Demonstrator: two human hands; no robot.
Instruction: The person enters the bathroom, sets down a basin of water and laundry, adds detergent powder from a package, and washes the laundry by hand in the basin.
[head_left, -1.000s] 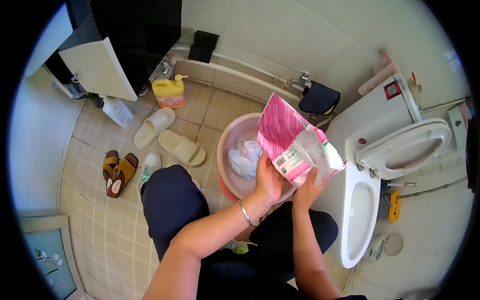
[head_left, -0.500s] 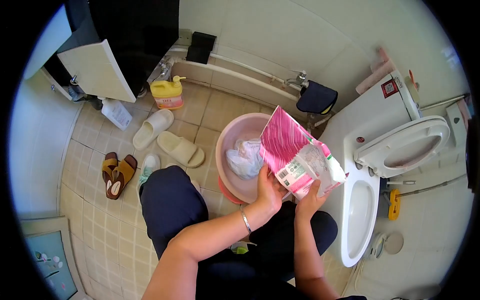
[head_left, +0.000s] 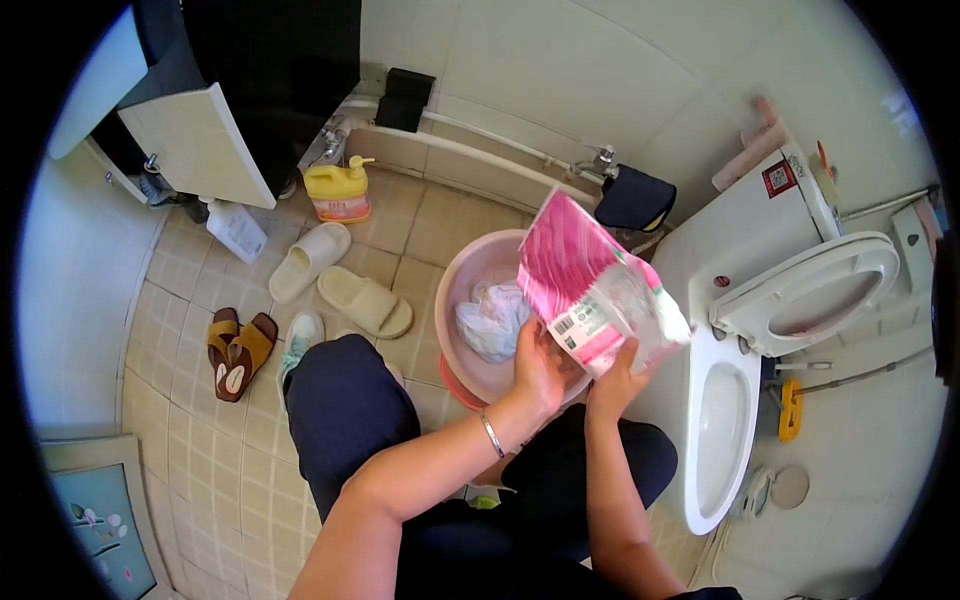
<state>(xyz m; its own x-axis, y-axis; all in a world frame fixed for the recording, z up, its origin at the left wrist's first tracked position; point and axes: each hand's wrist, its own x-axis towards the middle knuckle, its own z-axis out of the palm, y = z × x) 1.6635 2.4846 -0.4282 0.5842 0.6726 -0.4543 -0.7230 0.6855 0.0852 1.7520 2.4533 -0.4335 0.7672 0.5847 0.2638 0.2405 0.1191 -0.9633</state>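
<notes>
Both hands hold a pink-and-white printed plastic packet [head_left: 570, 265] at its lower edge, near a barcode label. My left hand [head_left: 540, 375] is under its left side, with the palm turned up and the fingers partly hidden behind the packet. On the right side, my right hand [head_left: 618, 385] grips the lower edge with the thumb in front. The packet is tilted over the right part of a pink basin [head_left: 452, 330]. In the basin lies a bundle of whitish cloth [head_left: 493, 322], left of the packet. A metal bracelet circles my left wrist.
A toilet [head_left: 735, 400] with its lid raised stands close on the right. Cream slippers [head_left: 365, 301], brown sandals [head_left: 243, 352], a yellow pump bottle [head_left: 338, 190] and a white bottle [head_left: 236, 230] are on the tiled floor to the left. A cabinet door [head_left: 197, 140] hangs open.
The packet has shifted slightly upward and away from me, its top corner higher. Both hands keep their hold. The view has moved a little.
</notes>
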